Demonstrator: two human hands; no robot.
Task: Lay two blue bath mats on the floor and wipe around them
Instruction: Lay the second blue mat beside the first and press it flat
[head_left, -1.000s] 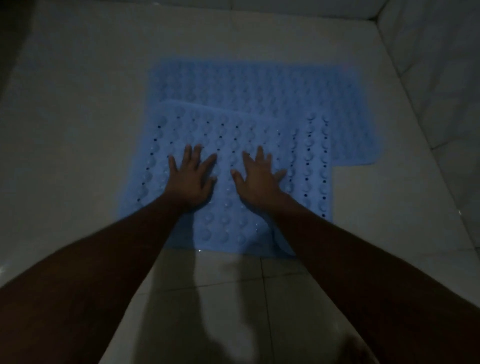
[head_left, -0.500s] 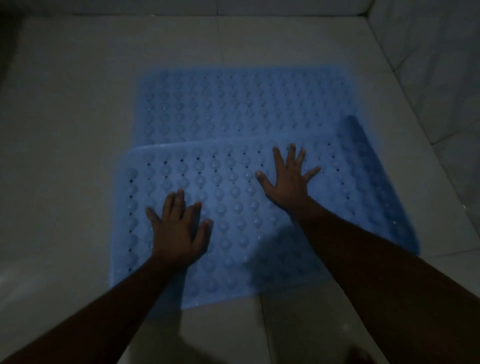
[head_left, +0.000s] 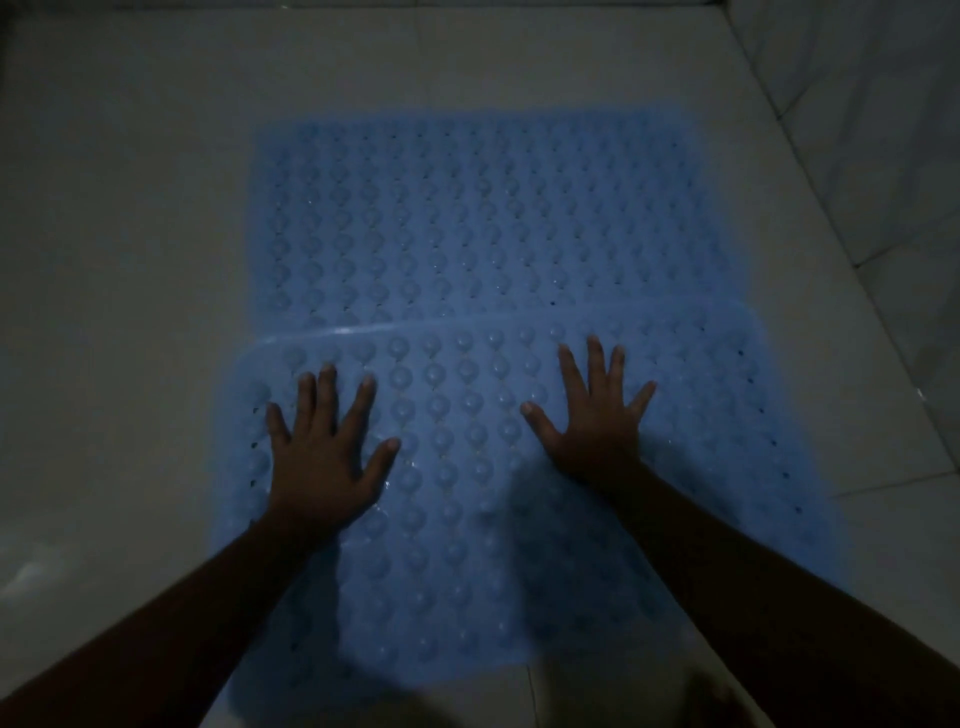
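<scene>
The pale, glossy tiled floor (head_left: 130, 312) is taking up most of the dim view, with a tiled wall (head_left: 883, 130) rising at two o'clock. On it, the far blue rubber bath mat with rows of raised bumps (head_left: 488, 208) is lying flat toward twelve o'clock, and the near blue bumpy rubber mat (head_left: 467, 493) is lying just this side of it, its far edge overlapping the far mat's near edge. The overlap probably means the near mat is being pressed and nudged into line so the pair sits as one patch. The left hand (head_left: 324, 462) is resting at nine o'clock on the near mat, and the right hand (head_left: 597, 431) at three o'clock; both are lying palm-down with fingers spread, grasping nothing, likely flattening the mat against the tiles. No wiping cloth is showing.
</scene>
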